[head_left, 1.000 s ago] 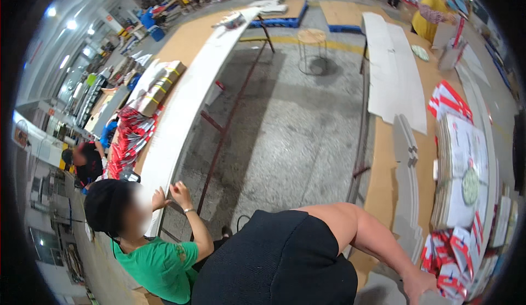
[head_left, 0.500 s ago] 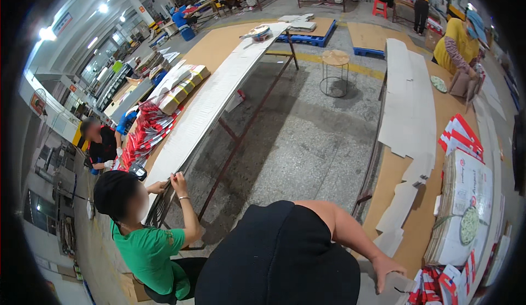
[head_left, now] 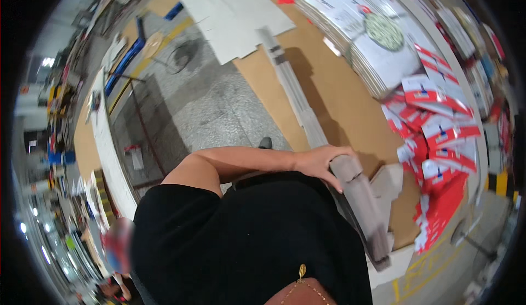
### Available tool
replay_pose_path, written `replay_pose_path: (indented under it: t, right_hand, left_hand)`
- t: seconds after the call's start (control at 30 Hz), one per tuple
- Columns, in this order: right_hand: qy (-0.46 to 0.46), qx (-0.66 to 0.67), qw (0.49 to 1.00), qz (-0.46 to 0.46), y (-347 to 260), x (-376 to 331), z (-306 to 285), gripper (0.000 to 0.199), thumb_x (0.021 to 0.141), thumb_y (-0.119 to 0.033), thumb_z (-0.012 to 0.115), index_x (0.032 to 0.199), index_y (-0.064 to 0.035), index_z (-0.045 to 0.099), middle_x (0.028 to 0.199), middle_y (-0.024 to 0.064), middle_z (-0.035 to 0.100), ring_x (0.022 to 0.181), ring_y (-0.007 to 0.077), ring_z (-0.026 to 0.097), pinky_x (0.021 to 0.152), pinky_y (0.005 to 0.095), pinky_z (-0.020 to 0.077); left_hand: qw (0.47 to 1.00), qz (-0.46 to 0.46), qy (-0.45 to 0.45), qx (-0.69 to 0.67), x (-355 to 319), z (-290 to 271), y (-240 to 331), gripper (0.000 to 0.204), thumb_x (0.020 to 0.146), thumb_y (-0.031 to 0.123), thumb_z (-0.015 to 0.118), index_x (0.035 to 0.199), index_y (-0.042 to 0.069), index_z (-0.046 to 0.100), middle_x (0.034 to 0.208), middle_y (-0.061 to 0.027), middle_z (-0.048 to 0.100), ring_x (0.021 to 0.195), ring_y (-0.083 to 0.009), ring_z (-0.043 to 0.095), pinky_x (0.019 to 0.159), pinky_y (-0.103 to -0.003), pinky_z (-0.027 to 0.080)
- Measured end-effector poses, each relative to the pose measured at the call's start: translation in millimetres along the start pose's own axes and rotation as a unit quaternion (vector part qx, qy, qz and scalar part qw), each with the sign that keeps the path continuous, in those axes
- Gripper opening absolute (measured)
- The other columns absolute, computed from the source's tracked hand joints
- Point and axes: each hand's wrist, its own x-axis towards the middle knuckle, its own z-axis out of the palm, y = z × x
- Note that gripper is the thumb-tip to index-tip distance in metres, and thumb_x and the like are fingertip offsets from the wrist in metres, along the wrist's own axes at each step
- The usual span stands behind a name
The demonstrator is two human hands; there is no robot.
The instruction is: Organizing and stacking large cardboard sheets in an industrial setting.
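Observation:
My left hand (head_left: 323,165) is closed round the top of a long, narrow grey cardboard stack (head_left: 296,91), slightly blurred by motion. The stack runs from the far part of the brown-topped table (head_left: 339,102) to close beside my body. It seems to stand on edge, casting a shadow to its right. Beyond its far end, wide pale cardboard sheets (head_left: 235,20) lie flat. A smaller grey cardboard piece (head_left: 389,187) lies just right of the near part. My right hand does not show.
A tied stack of white printed cartons (head_left: 356,36) with a green-white coil of tape or string (head_left: 384,31) rests at the table's right. Red-and-white printed packs (head_left: 438,118) pile up nearer. Across the grey floor (head_left: 219,97) stands another long table (head_left: 112,140); a person (head_left: 118,244) is at lower left.
My view has swung right and down over the table. Grey cardboard that lay flat there now shows as a narrow stack under my left hand.

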Motion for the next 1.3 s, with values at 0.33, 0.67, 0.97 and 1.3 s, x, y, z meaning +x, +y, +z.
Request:
replay_pose_path:
  t: [0.33, 0.67, 0.97, 1.3]
  right_hand:
    - [0.042, 0.035, 0.998, 0.028, -8, -18, 7, 0.071, 0.069, -0.041, 0.071, 0.12, -0.0019, 0.043, 0.109, 0.0121, 0.054, 0.099, 0.0204, 0.052, 0.088, 0.0325, 0.0425]
    - [-0.176, 0.298, 0.938, 0.033, 43, -57, -24, 0.047, 0.078, -0.025, 0.064, 0.114, 0.003, 0.051, 0.111, 0.018, 0.055, 0.1, 0.0245, 0.054, 0.086, 0.0386, 0.0445]
    - [-0.104, 0.041, 0.994, -0.003, 21, -42, -18, 0.042, 0.077, -0.03, 0.064, 0.101, 0.0031, 0.055, 0.107, 0.0194, 0.057, 0.099, 0.0265, 0.055, 0.085, 0.0384, 0.0451]
    - [-0.051, 0.273, 0.96, 0.032, 73, -69, -27, 0.046, 0.077, -0.029, 0.064, 0.106, 0.0055, 0.054, 0.111, 0.02, 0.056, 0.105, 0.0259, 0.053, 0.085, 0.0379, 0.0459]
  left_hand:
    - [0.99, 0.021, -0.104, 0.09, 21, -1, -40, 0.056, 0.058, 0.032, 0.079, 0.103, 0.007, 0.057, 0.094, -0.0111, 0.06, 0.088, -0.0268, 0.058, 0.09, -0.042, 0.037]
    - [0.944, 0.061, 0.038, 0.322, -53, -122, -45, 0.071, 0.074, 0.042, 0.062, 0.131, 0.008, 0.035, 0.128, -0.0177, 0.038, 0.122, -0.0332, 0.033, 0.103, -0.049, 0.016]
    - [0.919, 0.003, -0.02, 0.393, -36, -125, -69, 0.078, 0.078, 0.048, 0.056, 0.137, 0.01, 0.023, 0.13, -0.0198, 0.039, 0.123, -0.0295, 0.036, 0.105, -0.053, 0.011]
    - [0.742, 0.118, -0.108, 0.65, -17, -215, -127, 0.01, 0.07, 0.02, 0.056, 0.078, 0.014, 0.054, 0.069, -0.0047, 0.053, 0.077, -0.0252, 0.058, 0.077, -0.046, 0.042]
